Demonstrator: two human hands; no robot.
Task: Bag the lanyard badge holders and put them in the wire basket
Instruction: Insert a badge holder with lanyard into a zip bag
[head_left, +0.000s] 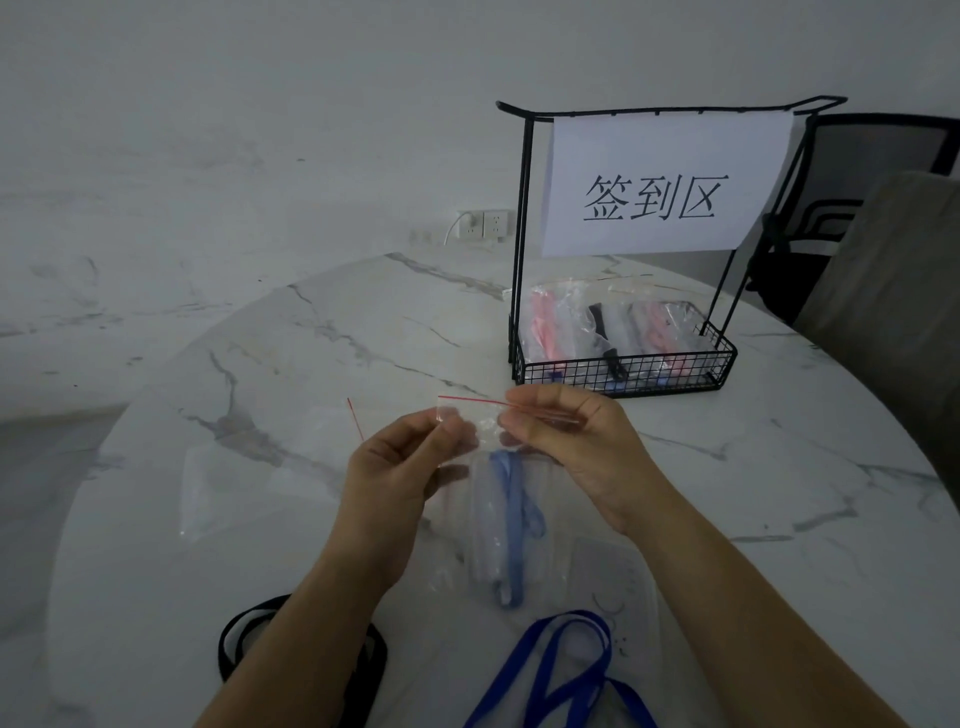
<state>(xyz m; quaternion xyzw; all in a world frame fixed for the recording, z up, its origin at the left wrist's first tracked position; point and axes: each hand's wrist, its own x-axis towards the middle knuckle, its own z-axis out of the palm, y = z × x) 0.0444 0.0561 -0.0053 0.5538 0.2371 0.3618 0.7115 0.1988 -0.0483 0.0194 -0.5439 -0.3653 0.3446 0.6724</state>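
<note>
Pinching, left grip (400, 467): the thumb and fingertips are closing on the top left corner of the clear zip bag (483, 540), just under its red seal strip (470, 399).
Right grip (571, 447): the thumb and curled fingers are pinching the same top edge further right, with the red strip running in under them.
Bag: it is hanging upright between the two hands, lifted over the near part of the table (779, 467); I cannot tell whether the seal is pressed shut.
Inside the bag: a pale blue lanyard (511, 499) is sitting folded, with something clear and pale alongside it, too blurred to name.
Near edge: a darker blue lanyard (561, 670) is lying loose on the table below the bag, and a clear badge holder (608, 571) is lying just beside it, to the right.
Left of the hands: spare clear bags (260, 467) are lying flat on the table, one showing a red strip.
Under the left forearm: a black object (244, 639) is showing, partly hidden.
Wire basket (623, 371): it is standing well beyond the hands, toward the far right of the table, and holding several filled bags (561, 322) with pink and black lanyards inside.
Sign (654, 187): a white sheet is hanging from the basket's top rail, reading 签到区.
Behind: a black chair (857, 208) is standing past the table, and a wall socket (483, 223) is carrying a white plug.
</note>
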